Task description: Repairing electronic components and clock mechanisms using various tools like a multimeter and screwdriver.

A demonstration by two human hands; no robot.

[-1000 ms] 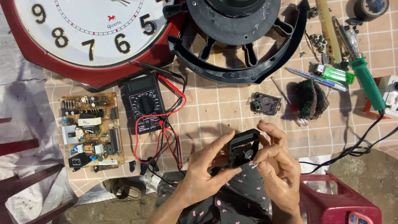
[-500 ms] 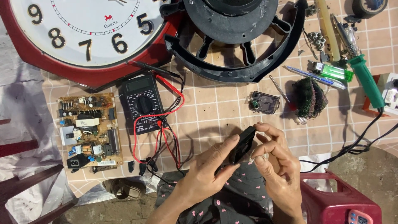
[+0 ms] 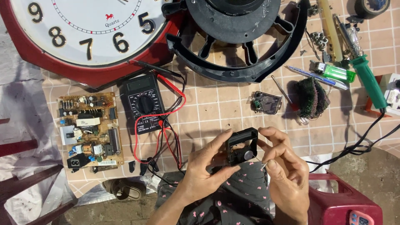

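My left hand grips a small black plastic clock movement case from its left side, thumb underneath. My right hand touches the case's right side and pinches a thin metal pin between thumb and forefinger. Both hands hover over my lap at the near table edge. The case's open frame faces up.
A large red wall clock lies at the back left, a black round fan housing beside it. A black multimeter with red and black leads, a circuit board, a small clear module, a green-handled soldering iron and a red stool surround me.
The black case has been turned in my hands from edge-on to its open frame facing up. My right hand shifted slightly lower to the case's right side.
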